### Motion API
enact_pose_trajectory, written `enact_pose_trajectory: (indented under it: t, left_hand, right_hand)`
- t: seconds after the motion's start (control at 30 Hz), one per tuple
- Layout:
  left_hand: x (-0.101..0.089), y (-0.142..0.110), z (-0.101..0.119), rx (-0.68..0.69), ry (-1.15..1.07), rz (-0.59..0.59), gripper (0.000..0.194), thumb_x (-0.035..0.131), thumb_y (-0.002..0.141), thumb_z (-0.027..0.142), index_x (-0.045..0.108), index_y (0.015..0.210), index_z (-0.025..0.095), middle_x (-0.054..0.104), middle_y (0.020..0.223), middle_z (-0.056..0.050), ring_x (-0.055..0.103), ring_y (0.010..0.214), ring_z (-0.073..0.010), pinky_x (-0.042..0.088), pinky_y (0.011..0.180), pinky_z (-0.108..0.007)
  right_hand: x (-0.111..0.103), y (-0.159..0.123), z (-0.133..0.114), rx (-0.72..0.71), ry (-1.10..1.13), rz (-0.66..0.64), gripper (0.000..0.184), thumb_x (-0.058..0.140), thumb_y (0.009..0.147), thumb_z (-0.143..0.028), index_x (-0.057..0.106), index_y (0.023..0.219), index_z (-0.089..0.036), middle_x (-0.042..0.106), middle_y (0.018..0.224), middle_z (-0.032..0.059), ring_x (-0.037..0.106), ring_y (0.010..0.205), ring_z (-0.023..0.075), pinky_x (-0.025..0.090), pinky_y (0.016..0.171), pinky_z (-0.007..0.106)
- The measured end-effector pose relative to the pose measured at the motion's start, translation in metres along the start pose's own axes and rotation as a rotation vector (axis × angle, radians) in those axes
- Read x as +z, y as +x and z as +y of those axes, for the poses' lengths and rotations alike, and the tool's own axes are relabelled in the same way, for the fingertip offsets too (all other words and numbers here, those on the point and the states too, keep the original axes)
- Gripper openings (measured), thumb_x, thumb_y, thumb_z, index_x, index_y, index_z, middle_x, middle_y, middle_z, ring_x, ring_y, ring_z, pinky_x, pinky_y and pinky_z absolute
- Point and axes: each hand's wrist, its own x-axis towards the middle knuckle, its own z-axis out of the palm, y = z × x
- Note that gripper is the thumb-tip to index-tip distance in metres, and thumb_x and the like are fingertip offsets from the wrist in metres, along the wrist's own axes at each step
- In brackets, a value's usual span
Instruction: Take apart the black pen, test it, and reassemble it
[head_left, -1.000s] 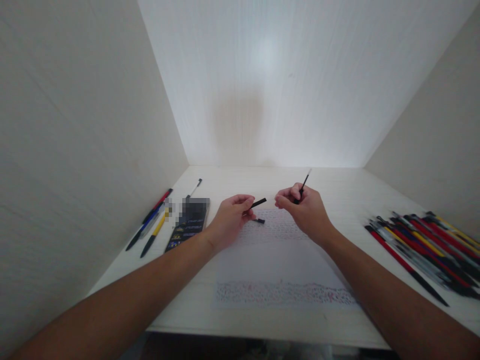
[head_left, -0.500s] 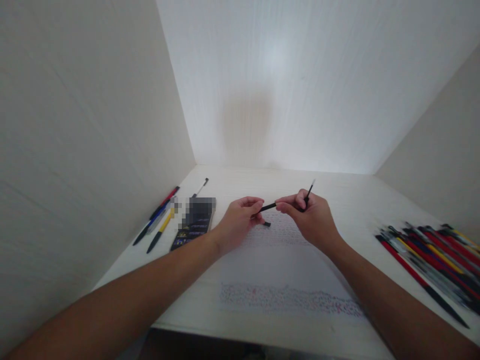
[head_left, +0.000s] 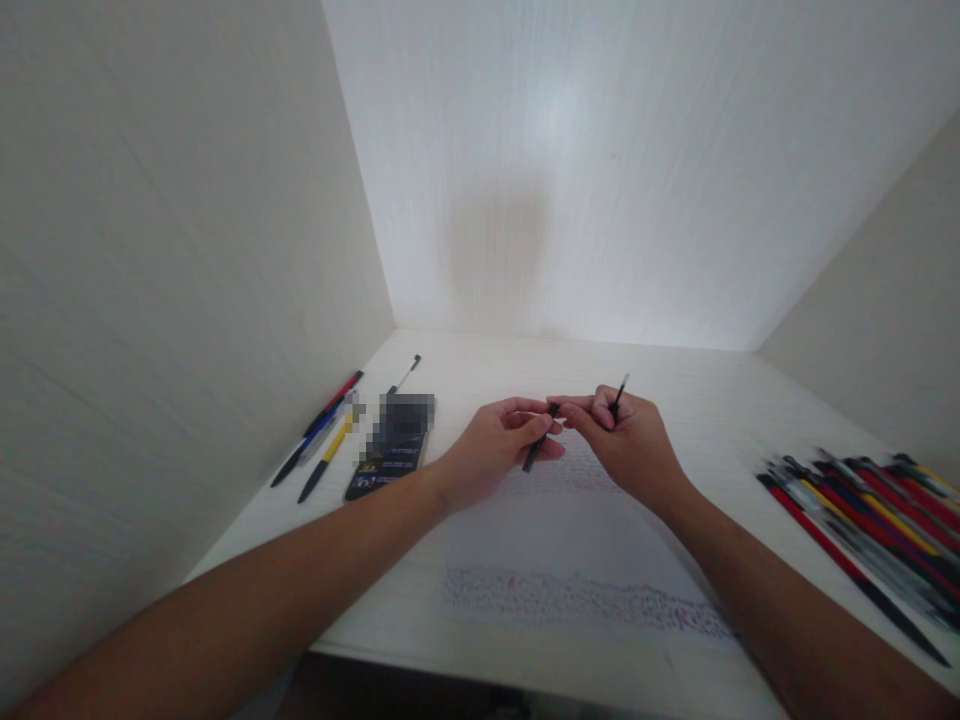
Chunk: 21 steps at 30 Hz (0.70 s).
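Note:
My left hand (head_left: pixel 496 440) is closed around a short black pen piece (head_left: pixel 531 459), which slants down toward me between the thumb and fingers. My right hand (head_left: pixel 634 430) is closed too, its thumb and index fingertip meeting the upper end of that piece. Tucked in the curled fingers of the right hand, a thin black pen part (head_left: pixel 621 387) with a pale tip points upward. Beneath both hands lies a sheet of paper (head_left: pixel 555 530) with lines of writing and a band of coloured marks.
To the left are a phone (head_left: pixel 401 445), a yellow and black pen (head_left: pixel 330 457), several other pens and a white stick-like pen part (head_left: pixel 406 373). Many red, yellow and grey pens (head_left: pixel 870 530) lie at right. White panels (head_left: pixel 570 230) enclose the table (head_left: pixel 390 620).
The black piece that spanned between the hands has given way to one slanting down in my left hand. My hands have drawn closer together, and the upright pen part has dipped slightly.

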Motion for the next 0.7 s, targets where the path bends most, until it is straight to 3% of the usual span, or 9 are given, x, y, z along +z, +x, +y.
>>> enact_pose_trajectory:
  t: [0.17, 0.3, 0.43, 0.57, 0.7]
  left_hand:
    - [-0.001, 0.001, 0.002, 0.048, 0.003, 0.034, 0.032, 0.069, 0.084, 0.022, 0.060, 0.114, 0.016, 0.068, 0.098, -0.012, 0.070, 0.079, -0.0203, 0.053, 0.070, -0.032]
    - [-0.008, 0.007, 0.005, 0.179, 0.075, 0.274, 0.035, 0.059, 0.087, 0.013, 0.056, 0.121, 0.018, 0.064, 0.093, -0.008, 0.069, 0.075, -0.0163, 0.053, 0.071, -0.029]
    - [-0.015, 0.013, 0.004, 0.281, 0.125, 0.455, 0.029, 0.051, 0.087, 0.011, 0.057, 0.114, 0.017, 0.057, 0.088, -0.004, 0.061, 0.064, -0.0101, 0.049, 0.061, -0.024]
    - [-0.018, 0.016, 0.001, 0.272, 0.144, 0.501, 0.028, 0.049, 0.081, 0.007, 0.056, 0.106, 0.017, 0.056, 0.083, -0.001, 0.049, 0.052, -0.0057, 0.036, 0.047, -0.021]
    - [-0.017, 0.016, 0.001, 0.229, 0.123, 0.499, 0.026, 0.053, 0.078, 0.010, 0.055, 0.103, 0.018, 0.054, 0.075, 0.002, 0.041, 0.047, -0.0050, 0.027, 0.042, -0.021]
  right_hand:
    - [-0.002, 0.001, 0.004, -0.017, -0.107, -0.003, 0.041, 0.065, 0.084, -0.030, 0.029, 0.063, -0.024, 0.075, 0.097, 0.0089, 0.070, 0.096, 0.0264, 0.053, 0.081, 0.042]
    - [-0.003, 0.003, 0.010, -0.025, -0.288, -0.073, 0.038, 0.063, 0.083, -0.028, 0.032, 0.063, -0.024, 0.075, 0.091, 0.0070, 0.070, 0.085, 0.0245, 0.050, 0.073, 0.040]
    - [-0.001, 0.002, 0.014, -0.025, -0.473, -0.213, 0.023, 0.067, 0.079, -0.027, 0.048, 0.066, -0.023, 0.075, 0.087, 0.0051, 0.066, 0.070, 0.0208, 0.046, 0.064, 0.037]
    - [0.004, -0.001, 0.017, -0.016, -0.559, -0.278, 0.011, 0.069, 0.076, -0.025, 0.059, 0.072, -0.022, 0.073, 0.078, 0.0050, 0.061, 0.065, 0.0188, 0.041, 0.059, 0.033]
    - [0.006, -0.002, 0.020, -0.020, -0.550, -0.278, 0.014, 0.065, 0.074, -0.020, 0.054, 0.066, -0.021, 0.071, 0.071, 0.0045, 0.059, 0.060, 0.0167, 0.039, 0.055, 0.031]
